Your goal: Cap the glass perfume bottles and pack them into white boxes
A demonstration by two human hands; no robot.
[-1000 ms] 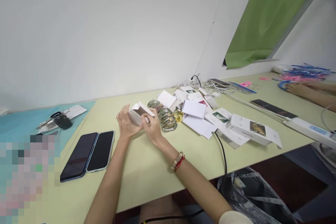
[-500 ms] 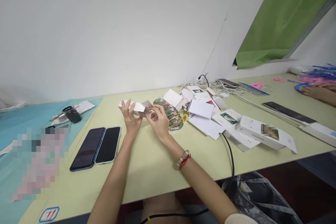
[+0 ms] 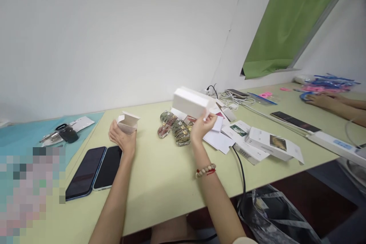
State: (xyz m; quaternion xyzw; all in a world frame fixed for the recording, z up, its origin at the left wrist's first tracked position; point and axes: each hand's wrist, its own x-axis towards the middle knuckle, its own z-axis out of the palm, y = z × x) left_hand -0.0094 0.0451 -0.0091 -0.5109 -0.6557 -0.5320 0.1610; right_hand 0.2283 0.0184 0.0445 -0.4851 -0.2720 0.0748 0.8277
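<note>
My left hand (image 3: 123,137) is closed round a small white cardboard box (image 3: 127,126), its top flaps standing up. The box is held above the table, near two phones. To the right, my right hand (image 3: 202,126) pinches the lower right end of a larger white box (image 3: 190,101), raised over the pile and blurred by motion. Between the hands lies a cluster of shiny, rounded items (image 3: 180,131) in mottled green, with reddish-brown ones (image 3: 164,129) beside them. Their exact kind I cannot make out.
Flattened white cartons (image 3: 219,141) and printed boxes (image 3: 274,143) lie to the right, beside a black cable (image 3: 243,167). Two phones (image 3: 85,173) rest at the left, near a dark jar (image 3: 67,133). Another person's hands (image 3: 320,99) are at the far right.
My hands have moved apart from working together on a white box. The left has gone left with a small open box; the right has swung right and holds a larger white box.
</note>
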